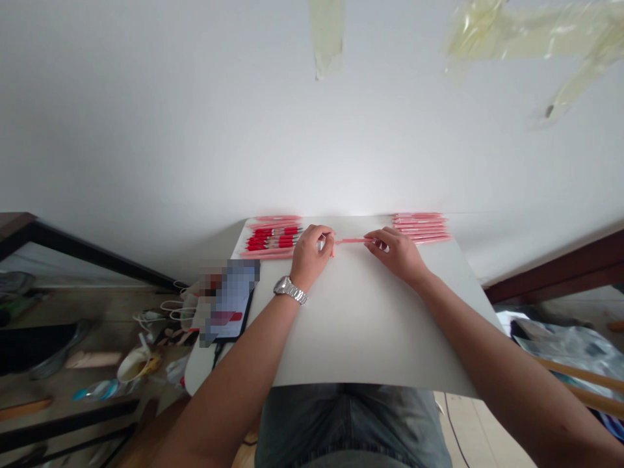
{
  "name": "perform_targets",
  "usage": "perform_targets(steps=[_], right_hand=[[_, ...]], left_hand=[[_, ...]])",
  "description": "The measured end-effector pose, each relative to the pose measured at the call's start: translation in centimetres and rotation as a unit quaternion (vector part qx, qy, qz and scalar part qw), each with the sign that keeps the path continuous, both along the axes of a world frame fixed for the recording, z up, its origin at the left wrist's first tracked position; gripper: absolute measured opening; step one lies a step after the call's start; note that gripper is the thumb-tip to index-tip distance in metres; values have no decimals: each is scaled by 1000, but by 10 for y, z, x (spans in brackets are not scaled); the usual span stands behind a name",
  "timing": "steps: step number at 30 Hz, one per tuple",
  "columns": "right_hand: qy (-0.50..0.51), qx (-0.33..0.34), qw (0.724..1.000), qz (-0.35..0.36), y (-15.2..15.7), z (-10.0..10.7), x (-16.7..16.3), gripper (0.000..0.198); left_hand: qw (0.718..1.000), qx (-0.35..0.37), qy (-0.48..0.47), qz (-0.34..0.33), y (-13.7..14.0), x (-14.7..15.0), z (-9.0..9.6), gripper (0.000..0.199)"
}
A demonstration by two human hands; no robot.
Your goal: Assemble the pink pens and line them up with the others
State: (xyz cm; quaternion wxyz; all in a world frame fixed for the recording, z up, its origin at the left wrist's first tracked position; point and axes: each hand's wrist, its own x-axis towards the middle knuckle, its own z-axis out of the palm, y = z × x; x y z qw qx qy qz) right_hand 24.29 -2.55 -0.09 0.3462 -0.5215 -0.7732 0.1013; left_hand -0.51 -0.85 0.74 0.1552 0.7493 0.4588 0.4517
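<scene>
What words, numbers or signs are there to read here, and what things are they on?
None can be read anywhere.
Dark, flat rectangular device: its screen is blurred into squares.
Slender red pens with pale parts: too small to tell if anything is printed.
Slim pink stick between the hands: too small to tell.
Row of slim pink pieces on the right: too small.
Silver metal wristwatch: dial too small.
</scene>
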Motion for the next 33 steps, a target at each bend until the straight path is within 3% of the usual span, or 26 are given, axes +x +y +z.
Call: perform_targets(steps=[33], right_hand=[[-54, 15, 995, -82, 2, -3, 5, 26]], left_hand=[[1000, -2, -4, 0, 2, -1, -4, 11]])
